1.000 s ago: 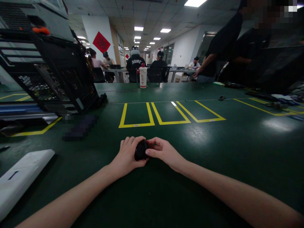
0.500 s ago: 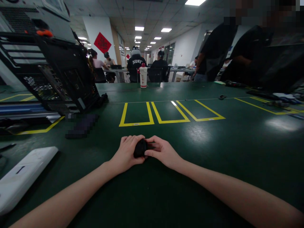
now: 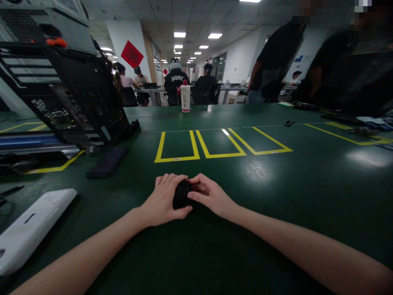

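Note:
A small black rounded object [image 3: 181, 194], too dark to name its kind, is between my hands low over the green table [image 3: 264, 246]. My left hand [image 3: 166, 198] is wrapped round its left side, fingers over the far edge and thumb along the near edge. On its right side my right hand [image 3: 211, 196] is closed in a pinch, with thumb and fingertips at the object. The fingers hide parts of it, and I cannot tell whether it rests on the tabletop.
Yellow tape outlines [image 3: 221, 155] mark the table ahead. A white bottle [image 3: 185, 97] with a red lid stands farther back. To the left are a black computer case [image 3: 82, 98], a dark blurred-out flat item [image 3: 107, 162] and a white device [image 3: 37, 229]. Several people sit or stand beyond.
My left thumb has slid a little to the right along the object's near edge. Both hands stay on the object in nearly the same place; the view has shifted slightly.

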Demonstrator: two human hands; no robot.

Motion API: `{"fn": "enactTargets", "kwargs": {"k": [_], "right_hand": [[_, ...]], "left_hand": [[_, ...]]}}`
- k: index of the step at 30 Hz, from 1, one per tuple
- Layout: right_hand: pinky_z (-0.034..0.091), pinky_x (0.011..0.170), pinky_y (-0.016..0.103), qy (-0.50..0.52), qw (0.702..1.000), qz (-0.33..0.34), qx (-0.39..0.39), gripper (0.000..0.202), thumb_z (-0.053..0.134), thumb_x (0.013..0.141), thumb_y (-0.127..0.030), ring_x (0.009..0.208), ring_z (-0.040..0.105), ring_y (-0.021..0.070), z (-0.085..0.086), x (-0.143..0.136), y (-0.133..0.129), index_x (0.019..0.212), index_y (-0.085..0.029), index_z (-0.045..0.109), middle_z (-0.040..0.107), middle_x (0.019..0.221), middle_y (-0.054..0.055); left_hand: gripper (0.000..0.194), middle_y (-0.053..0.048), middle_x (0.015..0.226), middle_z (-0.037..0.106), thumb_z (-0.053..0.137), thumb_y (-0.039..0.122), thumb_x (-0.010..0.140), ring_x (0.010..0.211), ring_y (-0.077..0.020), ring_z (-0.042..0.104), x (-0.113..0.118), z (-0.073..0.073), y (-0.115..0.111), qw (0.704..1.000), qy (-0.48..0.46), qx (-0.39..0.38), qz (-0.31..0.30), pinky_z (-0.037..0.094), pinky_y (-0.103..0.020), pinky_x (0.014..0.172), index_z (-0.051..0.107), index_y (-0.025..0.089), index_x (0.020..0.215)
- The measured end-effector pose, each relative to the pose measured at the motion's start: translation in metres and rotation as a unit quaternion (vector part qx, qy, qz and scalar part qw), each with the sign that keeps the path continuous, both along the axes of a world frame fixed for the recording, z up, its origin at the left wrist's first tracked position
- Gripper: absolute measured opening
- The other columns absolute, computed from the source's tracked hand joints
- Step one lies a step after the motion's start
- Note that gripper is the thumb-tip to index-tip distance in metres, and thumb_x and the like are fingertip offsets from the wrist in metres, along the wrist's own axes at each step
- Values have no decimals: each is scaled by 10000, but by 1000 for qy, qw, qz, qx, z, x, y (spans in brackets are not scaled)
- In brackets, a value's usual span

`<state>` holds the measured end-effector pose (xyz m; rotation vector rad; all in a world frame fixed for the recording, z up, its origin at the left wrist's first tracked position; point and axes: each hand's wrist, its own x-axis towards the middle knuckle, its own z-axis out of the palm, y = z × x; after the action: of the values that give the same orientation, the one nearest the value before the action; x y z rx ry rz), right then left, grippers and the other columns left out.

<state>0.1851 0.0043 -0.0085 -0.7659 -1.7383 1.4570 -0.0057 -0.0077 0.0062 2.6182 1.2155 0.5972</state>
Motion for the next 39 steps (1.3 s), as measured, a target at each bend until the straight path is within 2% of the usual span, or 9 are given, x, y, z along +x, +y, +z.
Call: {"fn": "enactTargets", "kwargs": {"k": [7, 11, 16, 20, 24, 30, 33, 36, 39], "right_hand": [[478, 911, 362, -54, 993, -33, 97, 276, 591, 787, -158, 1020, 533, 169, -2, 1, -6, 1046, -221, 518, 498, 1057, 27], [496, 874, 348, -16, 998, -30, 48, 174, 568, 814, -209, 969, 569, 157, -3, -1, -2, 980, -208, 518, 528, 998, 17], [482, 884, 383, -37, 999, -11, -26, 280, 605, 790, -232, 990, 572, 176, 2, -1, 5, 1040, -198, 484, 550, 1030, 33], [472, 895, 381, -49, 998, 28, -13, 252, 573, 811, -201, 997, 567, 170, 4, 3, 4, 1050, -198, 493, 552, 1030, 32], [475, 897, 367, -48, 998, 41, -1, 321, 610, 777, -165, 1004, 571, 160, 3, 4, 3, 1059, -219, 465, 544, 1043, 20], [494, 848, 355, -40, 999, 15, 14, 173, 541, 835, -234, 949, 590, 156, 2, -2, 3, 998, -204, 494, 570, 1004, 24], [475, 876, 386, -75, 997, -14, 8, 224, 551, 826, -263, 974, 587, 180, 1, 8, 2, 1028, -206, 473, 593, 997, 39], [442, 916, 407, -113, 992, -53, 7, 225, 519, 846, -296, 1014, 564, 189, -3, 19, 4, 1051, -216, 468, 571, 1055, 52], [462, 892, 379, -78, 996, -32, 9, 224, 556, 823, -272, 996, 575, 182, -2, 15, -1, 1022, -205, 476, 568, 1032, 40]], "left_hand": [[593, -80, 1057, 462, 606, 369, 736, 956, -257, 442, 0, -2, 1, 1000, 5, -4, 5, 344, -412, 827, 302, 205, 1219], [585, -76, 1067, 460, 601, 375, 742, 960, -257, 444, -1, -3, 3, 1000, 0, -8, 7, 344, -419, 833, 299, 217, 1217], [589, -77, 1065, 464, 604, 387, 739, 958, -262, 446, -1, -4, 5, 1000, 4, -8, 6, 347, -424, 827, 301, 221, 1216], [586, -77, 1059, 471, 600, 397, 737, 955, -263, 450, -1, -4, 5, 1000, 4, -7, 7, 347, -424, 827, 312, 220, 1215], [582, -81, 1049, 479, 601, 396, 728, 952, -266, 452, -2, -4, 5, 1000, 2, 0, 2, 347, -414, 819, 335, 201, 1208], [580, -83, 1043, 484, 598, 410, 730, 938, -258, 455, -3, -3, 4, 1000, -1, -6, 13, 341, -404, 813, 350, 184, 1203], [597, -84, 1020, 498, 608, 436, 711, 912, -251, 459, 10, -4, 8, 1000, 0, 6, 18, 349, -387, 789, 363, 177, 1191], [650, -70, 990, 503, 630, 497, 665, 887, -241, 466, 21, -8, 14, 999, -13, 34, -22, 354, -372, 786, 373, 187, 1174], [627, -67, 995, 499, 635, 455, 672, 899, -249, 462, 18, -9, 8, 999, -16, 33, -5, 345, -382, 787, 364, 199, 1177]]}}
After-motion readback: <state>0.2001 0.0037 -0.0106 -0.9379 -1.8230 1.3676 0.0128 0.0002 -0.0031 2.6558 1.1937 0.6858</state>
